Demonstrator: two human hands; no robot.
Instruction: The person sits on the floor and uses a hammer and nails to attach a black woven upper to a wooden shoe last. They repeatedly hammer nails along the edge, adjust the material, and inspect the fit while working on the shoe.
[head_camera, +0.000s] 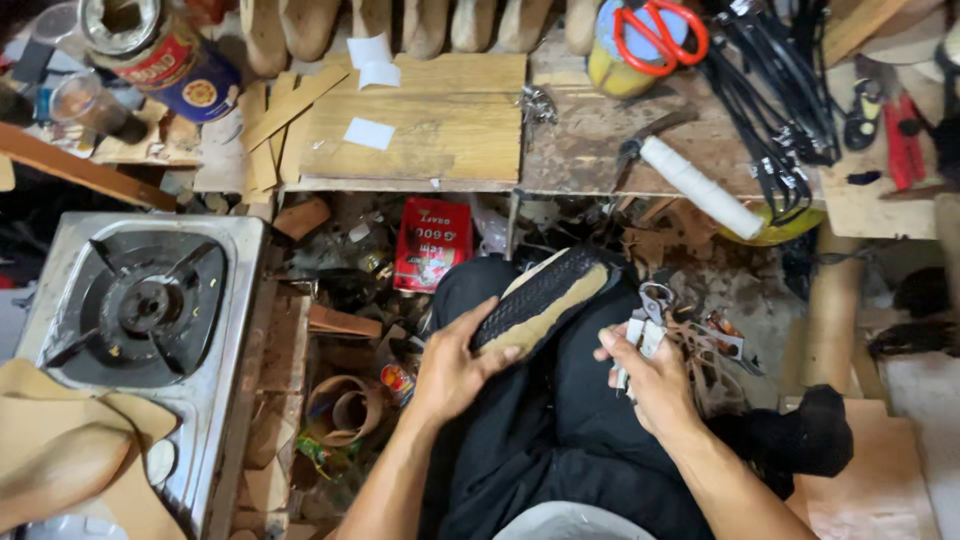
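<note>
The left hand (450, 370) is gripping a shoe sole (545, 300) lying on the lap at centre, fingers curled over its near end. At its 3 o'clock, the right hand (650, 375) is closing around metal pliers (650, 310). A hammer (690, 180) is lying on the surface (590, 150) at 12 o'clock.

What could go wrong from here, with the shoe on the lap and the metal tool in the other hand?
1. The left hand steadies the shoe only by its near end on the lap, so it might twist or slip under force.
2. The right hand holds metal pliers close to the left fingers; a slip could nick them.
3. Scraps litter the floor beside the knee, so a dropped piece may be hard to find.
</note>
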